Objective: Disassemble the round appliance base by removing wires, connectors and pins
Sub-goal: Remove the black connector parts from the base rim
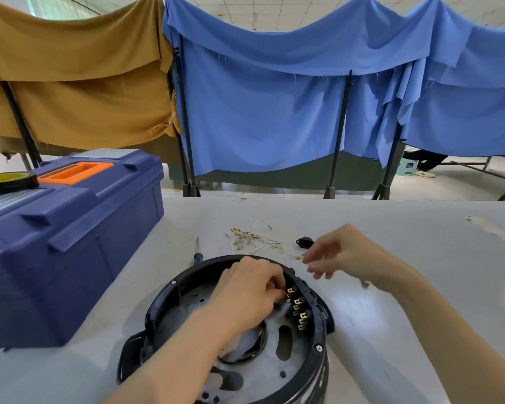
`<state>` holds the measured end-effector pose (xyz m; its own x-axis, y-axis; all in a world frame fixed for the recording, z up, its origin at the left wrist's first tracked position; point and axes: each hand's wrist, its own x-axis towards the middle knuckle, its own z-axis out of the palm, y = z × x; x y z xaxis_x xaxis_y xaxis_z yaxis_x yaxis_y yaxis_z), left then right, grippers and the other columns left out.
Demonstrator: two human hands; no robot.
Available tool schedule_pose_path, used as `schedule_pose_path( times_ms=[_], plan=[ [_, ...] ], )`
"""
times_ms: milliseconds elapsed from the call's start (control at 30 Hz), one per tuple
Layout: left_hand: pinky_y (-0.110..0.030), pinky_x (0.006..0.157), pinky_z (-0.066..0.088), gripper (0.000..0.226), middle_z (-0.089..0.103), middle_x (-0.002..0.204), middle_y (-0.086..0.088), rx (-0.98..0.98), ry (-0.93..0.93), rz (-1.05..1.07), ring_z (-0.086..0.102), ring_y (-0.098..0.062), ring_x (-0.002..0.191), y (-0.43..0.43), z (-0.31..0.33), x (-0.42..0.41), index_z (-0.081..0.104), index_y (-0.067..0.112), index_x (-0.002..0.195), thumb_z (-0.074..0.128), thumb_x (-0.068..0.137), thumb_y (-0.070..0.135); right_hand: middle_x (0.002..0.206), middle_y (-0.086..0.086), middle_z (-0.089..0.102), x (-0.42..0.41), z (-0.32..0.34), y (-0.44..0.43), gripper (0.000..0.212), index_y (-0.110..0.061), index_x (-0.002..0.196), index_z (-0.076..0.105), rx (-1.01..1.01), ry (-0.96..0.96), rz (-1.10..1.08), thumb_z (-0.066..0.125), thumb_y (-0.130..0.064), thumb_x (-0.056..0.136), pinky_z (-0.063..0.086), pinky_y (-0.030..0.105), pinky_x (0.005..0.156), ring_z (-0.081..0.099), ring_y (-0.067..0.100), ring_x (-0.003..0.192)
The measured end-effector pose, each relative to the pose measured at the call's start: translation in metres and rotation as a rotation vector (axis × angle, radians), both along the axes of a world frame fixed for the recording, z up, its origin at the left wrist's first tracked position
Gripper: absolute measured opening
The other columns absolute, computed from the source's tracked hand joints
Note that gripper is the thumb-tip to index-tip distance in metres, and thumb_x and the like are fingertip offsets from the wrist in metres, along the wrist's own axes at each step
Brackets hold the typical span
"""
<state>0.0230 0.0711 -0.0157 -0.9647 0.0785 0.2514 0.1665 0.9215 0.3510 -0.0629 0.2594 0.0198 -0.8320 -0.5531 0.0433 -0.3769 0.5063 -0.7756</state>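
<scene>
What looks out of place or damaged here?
Nothing looks damaged. Removed wires with brass terminals lie in a loose tangle beyond the round base, between the screwdriver and a black connector; small parts could get lost.

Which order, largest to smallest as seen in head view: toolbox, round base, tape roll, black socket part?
1-2. toolbox and round base: look alike, both cropped, unranked
3. tape roll (cropped)
4. black socket part
</scene>
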Motion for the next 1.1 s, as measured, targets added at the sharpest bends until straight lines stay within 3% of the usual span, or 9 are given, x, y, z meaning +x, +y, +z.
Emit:
schedule_pose_path(
  times_ms=[67, 133, 233, 333, 500, 700, 833, 1100],
  plan=[
    [-0.034, 0.075, 0.051, 0.013, 0.067, 0.084, 0.012, 0.054, -0.044, -0.033, 0.061, -0.012, 0.084, -0.003, 0.002, 0.001, 0.068, 0.032, 0.086, 0.072, 0.074, 0.033, 0.075, 0.007, 0.075, 0.011, 0.011, 0.002, 0.009, -0.007, 0.088, 0.076, 0.083, -0.044, 0.123, 0.073, -0.002, 0.081, 0.037, 0.005, 0.039, 0.067, 0.007, 0.061],
    [-0.035, 0.070, 0.054, 0.019, 0.067, 0.081, 0.013, 0.111, -0.100, -0.057, 0.059, -0.005, 0.069, -0.005, 0.002, 0.001, 0.067, 0.032, 0.083, 0.079, 0.068, 0.034, 0.079, 0.003, 0.076, 0.014, 0.016, 0.001, 0.013, -0.010, 0.090, 0.076, 0.141, -0.082, 0.199, 0.076, -0.004, 0.079, 0.044, 0.006, 0.051, 0.068, 0.009, 0.068],
    [-0.036, 0.066, 0.055, 0.016, 0.067, 0.073, 0.015, 0.183, -0.111, -0.098, 0.056, -0.001, 0.049, -0.004, 0.002, 0.003, 0.067, 0.033, 0.079, 0.078, 0.070, 0.038, 0.084, 0.006, 0.075, 0.012, 0.013, -0.001, 0.020, -0.007, 0.092, 0.073, 0.140, -0.098, 0.219, 0.078, 0.001, 0.075, 0.054, 0.019, 0.071, 0.069, 0.017, 0.077],
    [-0.034, 0.069, 0.054, 0.009, 0.061, 0.055, 0.026, 0.206, -0.083, -0.127, 0.061, -0.006, 0.043, -0.003, 0.003, 0.005, 0.067, 0.031, 0.079, 0.070, 0.080, 0.040, 0.088, 0.012, 0.075, 0.010, 0.010, 0.000, 0.022, -0.005, 0.094, 0.072, 0.121, -0.108, 0.233, 0.077, 0.003, 0.075, 0.056, 0.031, 0.081, 0.070, 0.022, 0.081],
    [-0.034, 0.075, 0.054, 0.015, 0.055, 0.045, 0.030, 0.185, -0.088, -0.161, 0.062, -0.007, 0.045, -0.002, 0.003, 0.007, 0.069, 0.025, 0.088, 0.062, 0.089, 0.038, 0.092, 0.014, 0.075, 0.008, 0.007, 0.001, 0.023, -0.004, 0.097, 0.072, 0.121, -0.128, 0.256, 0.071, 0.009, 0.078, 0.056, 0.032, 0.082, 0.069, 0.019, 0.080],
    [-0.031, 0.063, 0.047, 0.015, 0.043, 0.044, 0.015, 0.094, 0.015, -0.184, 0.048, 0.009, 0.048, 0.005, 0.003, 0.009, 0.067, 0.020, 0.085, 0.057, 0.091, 0.030, 0.092, 0.018, 0.073, 0.007, 0.002, 0.000, 0.023, 0.000, 0.094, 0.071, 0.097, -0.144, 0.231, 0.066, 0.015, 0.077, 0.054, 0.030, 0.078, 0.067, 0.018, 0.079],
    [-0.029, 0.059, 0.040, 0.016, 0.038, 0.044, 0.014, 0.055, 0.061, -0.205, 0.044, 0.005, 0.050, 0.007, 0.000, 0.007, 0.067, 0.016, 0.083, 0.058, 0.091, 0.026, 0.089, 0.018, 0.072, 0.007, -0.001, -0.001, 0.023, 0.001, 0.093, 0.070, 0.073, -0.153, 0.223, 0.065, 0.017, 0.077, 0.053, 0.027, 0.074, 0.065, 0.019, 0.078],
    [-0.030, 0.058, 0.046, 0.017, 0.045, 0.037, 0.014, 0.136, 0.040, -0.217, 0.046, 0.000, 0.042, 0.006, -0.004, 0.008, 0.063, 0.010, 0.080, 0.056, 0.091, 0.021, 0.094, 0.016, 0.073, 0.004, -0.004, 0.004, 0.024, -0.001, 0.098, 0.070, 0.037, -0.203, 0.274, 0.069, 0.012, 0.078, 0.054, 0.027, 0.079, 0.067, 0.018, 0.083]
  ],
)
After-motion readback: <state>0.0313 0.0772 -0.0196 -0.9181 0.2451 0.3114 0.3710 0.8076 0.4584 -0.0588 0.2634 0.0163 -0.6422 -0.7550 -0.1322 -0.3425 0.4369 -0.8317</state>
